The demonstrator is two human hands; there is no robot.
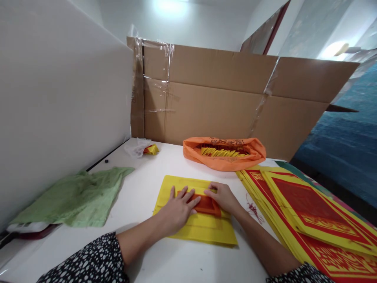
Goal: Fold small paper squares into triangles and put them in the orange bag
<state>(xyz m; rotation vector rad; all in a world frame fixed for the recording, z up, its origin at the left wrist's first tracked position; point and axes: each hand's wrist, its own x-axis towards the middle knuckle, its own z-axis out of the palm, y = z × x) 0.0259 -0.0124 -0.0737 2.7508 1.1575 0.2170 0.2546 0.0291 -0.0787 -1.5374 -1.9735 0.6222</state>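
A yellow paper sheet [200, 232] lies on the white table before me, with a folded red-orange piece [207, 205] on its middle. My left hand [178, 208] rests flat with spread fingers on the left part of the red-orange piece and the yellow paper. At the upper right of that piece, my right hand [222, 195] has its fingers bent together at the edge of the yellow paper. What lies between those fingertips is too small to make out.
An orange bag [225, 163] of folded yellow pieces stands behind. Stacked red-and-yellow sheets [312, 204] lie right, near red string [255, 210]. A green cloth [79, 194] is left; a plastic bag with a yellow piece [151, 149] lies back left. Cardboard [212, 102] stands behind.
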